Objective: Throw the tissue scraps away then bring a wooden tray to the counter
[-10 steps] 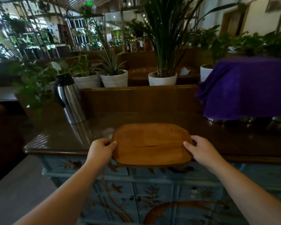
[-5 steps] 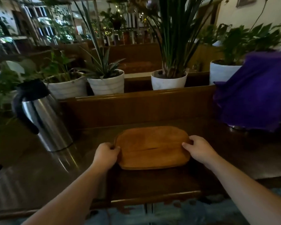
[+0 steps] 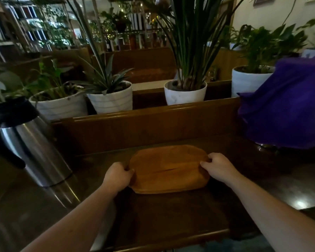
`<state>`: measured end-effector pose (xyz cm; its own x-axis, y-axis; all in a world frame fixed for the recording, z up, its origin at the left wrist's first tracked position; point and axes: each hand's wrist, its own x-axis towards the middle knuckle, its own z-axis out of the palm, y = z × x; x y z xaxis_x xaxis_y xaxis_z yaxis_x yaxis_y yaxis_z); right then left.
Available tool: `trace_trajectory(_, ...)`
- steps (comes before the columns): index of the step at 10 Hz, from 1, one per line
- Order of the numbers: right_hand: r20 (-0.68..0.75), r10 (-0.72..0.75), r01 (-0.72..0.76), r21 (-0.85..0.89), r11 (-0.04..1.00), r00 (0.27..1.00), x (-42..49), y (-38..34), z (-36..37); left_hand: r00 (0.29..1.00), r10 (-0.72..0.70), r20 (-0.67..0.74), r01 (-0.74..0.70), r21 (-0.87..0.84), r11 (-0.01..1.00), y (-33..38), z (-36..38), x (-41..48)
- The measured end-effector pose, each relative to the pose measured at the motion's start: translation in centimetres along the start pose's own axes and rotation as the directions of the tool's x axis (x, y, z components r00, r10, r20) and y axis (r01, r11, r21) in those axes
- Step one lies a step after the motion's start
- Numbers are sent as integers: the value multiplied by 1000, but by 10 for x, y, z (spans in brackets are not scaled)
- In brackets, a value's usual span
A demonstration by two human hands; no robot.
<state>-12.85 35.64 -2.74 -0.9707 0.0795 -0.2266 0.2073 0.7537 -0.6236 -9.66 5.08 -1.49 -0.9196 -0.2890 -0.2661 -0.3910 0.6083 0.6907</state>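
An oval wooden tray (image 3: 168, 170) lies flat on the dark wooden counter (image 3: 171, 215), in the middle of the head view. My left hand (image 3: 118, 176) grips the tray's left end, fingers curled over its rim. On the opposite end, my right hand (image 3: 219, 167) holds the rim the same way. The tray carries nothing. No tissue scraps are in view.
A steel thermos jug (image 3: 31, 148) with a black handle stands at the left. A purple cloth (image 3: 287, 106) covers something at the right. A raised wooden ledge (image 3: 153, 113) behind the tray carries white plant pots (image 3: 185, 95).
The tray went from the counter's front edge to further in over the counter, both hands still on its ends. My view has moved closer to the counter.
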Motion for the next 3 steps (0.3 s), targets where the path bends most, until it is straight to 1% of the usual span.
trace_trajectory(1,33,-31,35,-120,992,999,-4,-1,-8,999,1,39,-4,89,996,1,-2,0)
trace_trajectory(2,-2,-150,144,-255,956,989,-11,-12,-24,989,149,-12,-137,327,935,13,-7,-2)
trace_trajectory(3,-85,-358,310,-342,887,930,-21,-31,-43,879,467,-98,-364,494,789,35,-14,-13)
